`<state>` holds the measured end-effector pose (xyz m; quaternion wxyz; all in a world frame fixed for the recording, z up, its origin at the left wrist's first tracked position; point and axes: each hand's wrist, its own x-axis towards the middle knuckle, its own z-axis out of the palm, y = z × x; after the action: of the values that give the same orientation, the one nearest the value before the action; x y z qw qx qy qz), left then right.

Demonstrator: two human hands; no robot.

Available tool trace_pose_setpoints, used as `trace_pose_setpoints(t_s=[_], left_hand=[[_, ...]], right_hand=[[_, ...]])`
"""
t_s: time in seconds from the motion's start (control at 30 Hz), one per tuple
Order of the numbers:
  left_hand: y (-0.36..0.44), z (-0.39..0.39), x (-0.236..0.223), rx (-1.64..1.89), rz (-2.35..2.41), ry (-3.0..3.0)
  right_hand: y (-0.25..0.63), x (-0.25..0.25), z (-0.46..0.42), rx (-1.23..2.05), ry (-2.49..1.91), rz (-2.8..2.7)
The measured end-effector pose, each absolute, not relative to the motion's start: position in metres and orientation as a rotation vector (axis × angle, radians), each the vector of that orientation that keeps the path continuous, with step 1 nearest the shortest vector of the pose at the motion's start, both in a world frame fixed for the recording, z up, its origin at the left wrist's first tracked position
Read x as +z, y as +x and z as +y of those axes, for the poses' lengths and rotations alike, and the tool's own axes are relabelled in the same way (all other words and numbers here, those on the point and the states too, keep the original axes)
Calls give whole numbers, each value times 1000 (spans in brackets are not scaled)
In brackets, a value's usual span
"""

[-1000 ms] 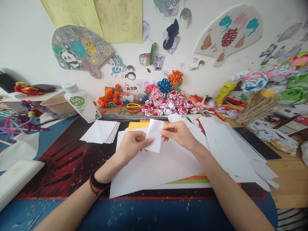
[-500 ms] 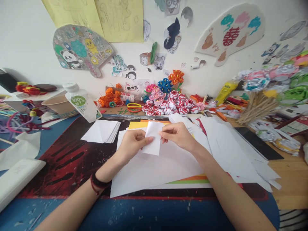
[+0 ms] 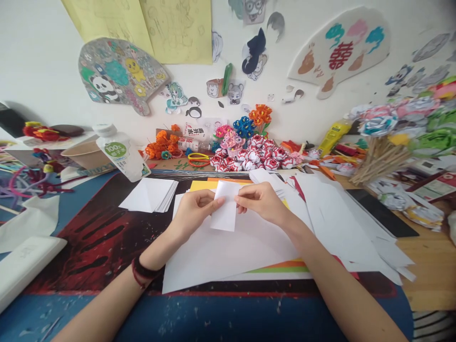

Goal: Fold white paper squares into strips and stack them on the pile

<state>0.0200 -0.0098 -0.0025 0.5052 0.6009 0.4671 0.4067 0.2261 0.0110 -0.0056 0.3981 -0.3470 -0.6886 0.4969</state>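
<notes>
A small folded piece of white paper (image 3: 224,216) is held up between my two hands. My left hand (image 3: 197,206) pinches its left edge, with the thumb lying flat on the front face. My right hand (image 3: 258,202) grips the upper right edge between thumb and fingers. Below the hands lies a large white sheet (image 3: 221,259) on top of coloured paper, with orange and green edges (image 3: 281,267) showing. To the left of my left hand, a stack of white paper squares (image 3: 149,194) rests on the dark mat.
A white bottle (image 3: 121,154) and a paper cup (image 3: 87,156) stand at the back left. Red and white paper flowers (image 3: 254,154) line the back. More white sheets (image 3: 342,223) and a black flat object (image 3: 381,211) lie right. A white case (image 3: 26,266) sits at left.
The paper stays between both hands. My left thumb has shifted slightly up and left on it, and the paper looks a little narrower at the top. Nothing was let go.
</notes>
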Motion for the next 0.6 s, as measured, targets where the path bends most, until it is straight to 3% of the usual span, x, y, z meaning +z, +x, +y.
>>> trace_pose_setpoints(t_s=[0.6], left_hand=[[17, -10, 1, 1119, 1142, 1423]], right_hand=[[223, 2, 6, 1321, -895, -1786]])
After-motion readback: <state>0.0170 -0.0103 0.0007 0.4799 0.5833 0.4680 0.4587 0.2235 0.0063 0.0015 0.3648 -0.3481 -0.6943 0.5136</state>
